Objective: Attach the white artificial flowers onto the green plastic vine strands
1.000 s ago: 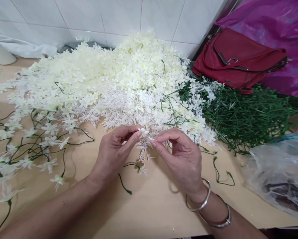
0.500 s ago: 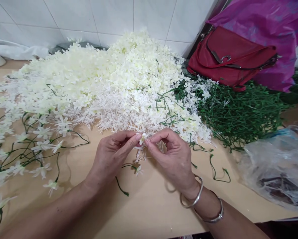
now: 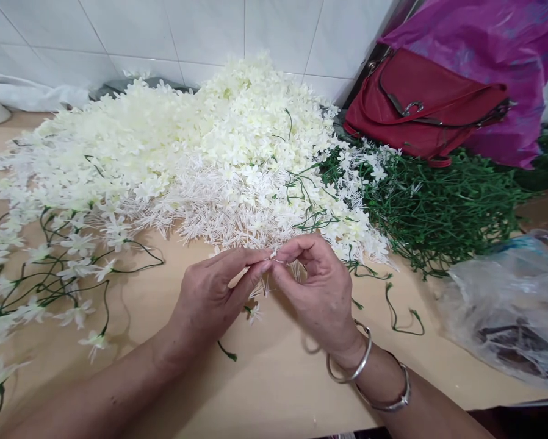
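My left hand (image 3: pixel 219 296) and my right hand (image 3: pixel 314 283) meet over the table, thumb and forefinger of each pinched together. Between the fingertips is a small white artificial flower (image 3: pixel 274 252), mostly covered by my fingers, with a thin white strand sticking out near the right thumb. Just behind my hands spreads a heap of white stamens (image 3: pixel 210 210), and beyond it a big mound of cream-white artificial flower heads (image 3: pixel 237 116). Below my fingers lies one flower on a green stem (image 3: pixel 254 313), partly hidden by the left hand.
At left, stemmed white flowers (image 3: pixel 77 268) lie spread on the table (image 3: pixel 265 390). To the right are a pile of green stems (image 3: pixel 443 207), a red handbag (image 3: pixel 432 100), a purple plastic bag (image 3: pixel 521 67) and a clear plastic bag (image 3: pixel 507 311). A tiled wall (image 3: pixel 210 30) stands behind.
My left hand has shifted slightly right, its fingertips now against those of my right hand. The small flower's petals, visible before, are now mostly covered. My right hand stays nearly in place.
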`<state>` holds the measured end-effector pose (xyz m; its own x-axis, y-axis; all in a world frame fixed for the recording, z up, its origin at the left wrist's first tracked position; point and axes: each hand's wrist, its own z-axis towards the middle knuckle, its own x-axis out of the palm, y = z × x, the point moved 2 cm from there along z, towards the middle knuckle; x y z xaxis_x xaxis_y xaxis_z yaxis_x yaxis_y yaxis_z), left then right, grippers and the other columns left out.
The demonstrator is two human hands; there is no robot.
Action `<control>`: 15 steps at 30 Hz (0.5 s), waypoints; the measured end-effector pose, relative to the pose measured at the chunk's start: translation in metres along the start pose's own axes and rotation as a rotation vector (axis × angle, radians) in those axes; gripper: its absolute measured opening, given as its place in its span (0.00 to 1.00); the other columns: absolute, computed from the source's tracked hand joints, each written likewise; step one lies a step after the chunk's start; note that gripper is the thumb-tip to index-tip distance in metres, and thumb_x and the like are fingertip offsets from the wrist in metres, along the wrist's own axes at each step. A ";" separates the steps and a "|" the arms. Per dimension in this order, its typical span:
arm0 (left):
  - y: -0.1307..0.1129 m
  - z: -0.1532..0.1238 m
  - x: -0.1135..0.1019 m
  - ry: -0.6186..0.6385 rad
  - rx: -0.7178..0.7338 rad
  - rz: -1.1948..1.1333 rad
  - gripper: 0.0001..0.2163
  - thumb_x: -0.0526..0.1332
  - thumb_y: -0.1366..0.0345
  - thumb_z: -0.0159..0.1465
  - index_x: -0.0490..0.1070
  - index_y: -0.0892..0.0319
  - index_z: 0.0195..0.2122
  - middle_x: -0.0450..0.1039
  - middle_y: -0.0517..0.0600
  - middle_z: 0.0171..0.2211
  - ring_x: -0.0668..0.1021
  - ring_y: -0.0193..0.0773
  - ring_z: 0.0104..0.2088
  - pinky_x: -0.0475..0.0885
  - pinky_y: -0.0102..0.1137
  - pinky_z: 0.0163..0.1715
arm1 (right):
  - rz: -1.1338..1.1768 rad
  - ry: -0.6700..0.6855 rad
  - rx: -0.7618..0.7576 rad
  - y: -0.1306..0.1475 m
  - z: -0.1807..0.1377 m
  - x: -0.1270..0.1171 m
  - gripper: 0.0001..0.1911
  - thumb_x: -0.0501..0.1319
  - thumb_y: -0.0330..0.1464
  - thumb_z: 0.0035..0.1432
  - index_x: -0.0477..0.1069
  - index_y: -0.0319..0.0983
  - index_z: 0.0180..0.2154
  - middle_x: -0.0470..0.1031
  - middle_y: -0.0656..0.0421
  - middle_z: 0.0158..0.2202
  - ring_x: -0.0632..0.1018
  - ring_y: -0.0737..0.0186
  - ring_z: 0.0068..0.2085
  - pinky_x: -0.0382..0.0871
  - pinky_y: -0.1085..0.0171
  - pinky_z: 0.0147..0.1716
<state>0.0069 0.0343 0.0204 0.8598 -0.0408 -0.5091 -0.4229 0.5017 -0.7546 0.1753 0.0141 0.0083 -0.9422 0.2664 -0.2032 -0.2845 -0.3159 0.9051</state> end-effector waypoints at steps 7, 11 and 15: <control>-0.005 0.002 -0.002 0.040 0.039 -0.010 0.03 0.65 0.66 0.70 0.79 0.52 0.40 0.85 0.45 0.34 0.85 0.35 0.31 0.77 0.26 0.34 | -0.050 0.080 -0.055 0.003 0.007 -0.009 0.07 0.69 0.27 0.62 0.80 0.46 0.38 0.75 0.60 0.38 0.78 0.60 0.42 0.74 0.57 0.45; 0.000 0.001 -0.007 0.046 -0.116 -0.189 0.05 0.63 0.62 0.72 0.73 0.53 0.47 0.84 0.50 0.42 0.85 0.40 0.41 0.78 0.30 0.40 | 0.068 0.097 -0.057 -0.001 0.010 -0.013 0.06 0.70 0.27 0.62 0.78 0.46 0.36 0.79 0.58 0.47 0.80 0.57 0.50 0.74 0.52 0.53; 0.004 0.008 -0.025 0.054 -0.055 -0.193 0.04 0.61 0.62 0.72 0.73 0.54 0.43 0.80 0.52 0.38 0.81 0.42 0.38 0.76 0.34 0.40 | 0.140 0.137 -0.021 -0.005 0.009 -0.014 0.04 0.67 0.29 0.65 0.76 0.45 0.38 0.84 0.58 0.43 0.83 0.58 0.46 0.77 0.52 0.51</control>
<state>-0.0137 0.0438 0.0335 0.9105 -0.1786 -0.3729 -0.2678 0.4324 -0.8610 0.1911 0.0199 0.0103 -0.9878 0.0923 -0.1257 -0.1509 -0.3603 0.9206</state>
